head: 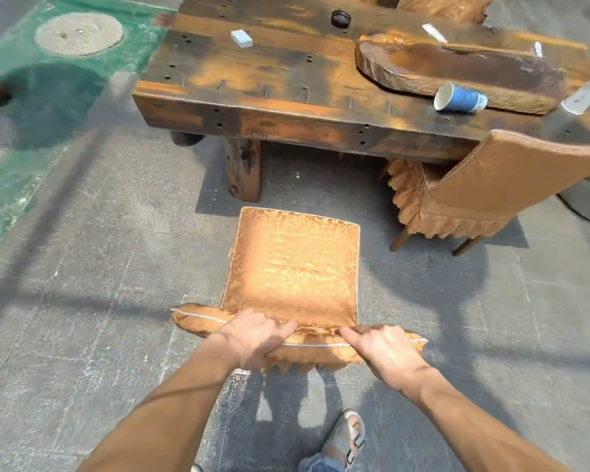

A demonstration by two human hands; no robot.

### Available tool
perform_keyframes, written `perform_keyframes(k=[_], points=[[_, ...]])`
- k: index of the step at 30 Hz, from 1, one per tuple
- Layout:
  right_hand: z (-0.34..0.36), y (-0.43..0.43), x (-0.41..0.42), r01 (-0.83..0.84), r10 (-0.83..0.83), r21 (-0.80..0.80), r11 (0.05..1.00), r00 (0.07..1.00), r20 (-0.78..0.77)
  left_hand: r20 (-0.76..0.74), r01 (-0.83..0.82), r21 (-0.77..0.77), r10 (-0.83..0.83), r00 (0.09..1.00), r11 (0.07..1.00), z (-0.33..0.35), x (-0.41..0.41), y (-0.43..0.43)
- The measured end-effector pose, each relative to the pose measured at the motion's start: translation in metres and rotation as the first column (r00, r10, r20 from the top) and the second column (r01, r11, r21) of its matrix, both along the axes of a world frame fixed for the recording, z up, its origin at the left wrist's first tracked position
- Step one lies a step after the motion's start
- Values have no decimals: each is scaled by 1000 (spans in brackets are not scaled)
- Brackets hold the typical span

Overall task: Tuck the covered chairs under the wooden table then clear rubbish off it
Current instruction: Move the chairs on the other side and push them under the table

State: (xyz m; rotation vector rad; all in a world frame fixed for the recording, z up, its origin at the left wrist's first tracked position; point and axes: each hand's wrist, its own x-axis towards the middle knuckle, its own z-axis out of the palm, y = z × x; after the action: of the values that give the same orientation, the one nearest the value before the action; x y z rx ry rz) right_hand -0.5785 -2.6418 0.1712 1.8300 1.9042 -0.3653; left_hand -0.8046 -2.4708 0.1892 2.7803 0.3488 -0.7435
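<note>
A chair [293, 264] in a gold patterned cover stands on the paving, its seat pointing at the near edge of the table [269, 80] but not yet under it. Both hands clamp the padded top of its back, left hand [252, 338] and right hand [385, 352] a little apart, fingers curled over the piping. The cover is soft and may slip on the frame, so the firm top rail looks the best hold; the chair seems light enough to push. A second chair [491, 185] sits partly under the near right corner. On the table lie a tipped cup [460, 98], a white box [241, 38] and a black lid [341, 18].
</note>
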Motion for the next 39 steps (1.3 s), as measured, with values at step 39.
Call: perform_keyframes(k=[39], points=[[2,226,318,134,-121,202,970,990,-78,-34,-275,153,283,959,949,-16,273,241]])
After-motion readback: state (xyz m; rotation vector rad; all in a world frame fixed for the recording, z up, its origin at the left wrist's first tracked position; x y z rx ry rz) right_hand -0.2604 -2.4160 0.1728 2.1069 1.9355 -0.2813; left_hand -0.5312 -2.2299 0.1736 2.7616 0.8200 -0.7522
